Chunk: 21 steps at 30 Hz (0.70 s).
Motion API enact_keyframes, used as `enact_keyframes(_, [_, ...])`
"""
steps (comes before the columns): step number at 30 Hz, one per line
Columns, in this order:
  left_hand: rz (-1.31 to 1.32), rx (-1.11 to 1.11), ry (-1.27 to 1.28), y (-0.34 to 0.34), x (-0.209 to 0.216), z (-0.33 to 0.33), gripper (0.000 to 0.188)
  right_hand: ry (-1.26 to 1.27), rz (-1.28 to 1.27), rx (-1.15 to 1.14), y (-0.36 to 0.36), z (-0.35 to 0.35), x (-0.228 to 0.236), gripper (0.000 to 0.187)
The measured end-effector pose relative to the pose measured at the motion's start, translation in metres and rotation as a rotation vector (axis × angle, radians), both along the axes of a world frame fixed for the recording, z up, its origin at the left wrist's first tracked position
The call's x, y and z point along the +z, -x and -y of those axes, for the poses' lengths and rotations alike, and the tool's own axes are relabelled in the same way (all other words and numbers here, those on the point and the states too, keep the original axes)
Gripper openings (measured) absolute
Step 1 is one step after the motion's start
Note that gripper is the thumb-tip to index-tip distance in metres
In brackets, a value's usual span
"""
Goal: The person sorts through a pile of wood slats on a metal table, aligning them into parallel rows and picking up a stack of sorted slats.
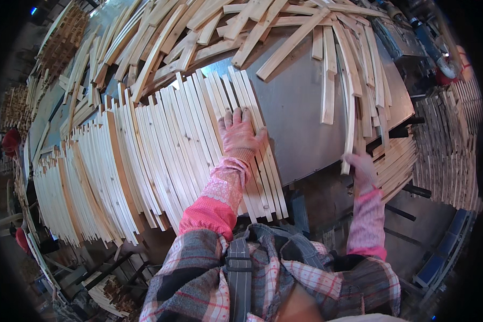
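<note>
My left hand [238, 133], in a pinkish work glove, lies flat with its fingers spread on a row of narrow pale wooden strips [169, 142]. These strips lie side by side on a metal table [298, 115] and run off to the left. At the table's right, my right hand [364, 170], gloved too and a little blurred, is closed on the near end of a long wooden strip [351, 121]. That strip's far end rests among other loose strips.
A tangled heap of loose wooden strips [198, 32] covers the table's far side. Stacked wood [440, 150] stands beyond the right edge, past several dark bars [416, 190]. Machinery [413, 45] sits at the far right corner. More stacks [64, 37] rise at the far left.
</note>
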<state>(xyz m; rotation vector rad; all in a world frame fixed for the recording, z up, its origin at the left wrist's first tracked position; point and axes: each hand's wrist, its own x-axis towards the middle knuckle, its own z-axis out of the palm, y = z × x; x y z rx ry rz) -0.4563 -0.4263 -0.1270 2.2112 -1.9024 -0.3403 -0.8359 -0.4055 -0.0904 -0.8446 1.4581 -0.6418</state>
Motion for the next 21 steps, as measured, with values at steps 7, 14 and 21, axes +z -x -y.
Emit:
enact_keyframes(7, [-0.037, 0.021, 0.001, 0.002, 0.003, 0.003, 0.083, -0.24, 0.561, -0.229, -0.1, -0.129, 0.019, 0.059])
enact_keyframes(14, [-0.01, 0.092, 0.066, -0.013, -0.014, -0.005, 0.082, 0.408, -0.223, 0.408, -0.175, 0.074, 0.069, 0.04])
enact_keyframes(21, [-0.059, 0.055, 0.008, 0.004, -0.004, 0.008, 0.083, 0.495, -0.915, 0.507, -0.219, 0.304, 0.064, 0.074])
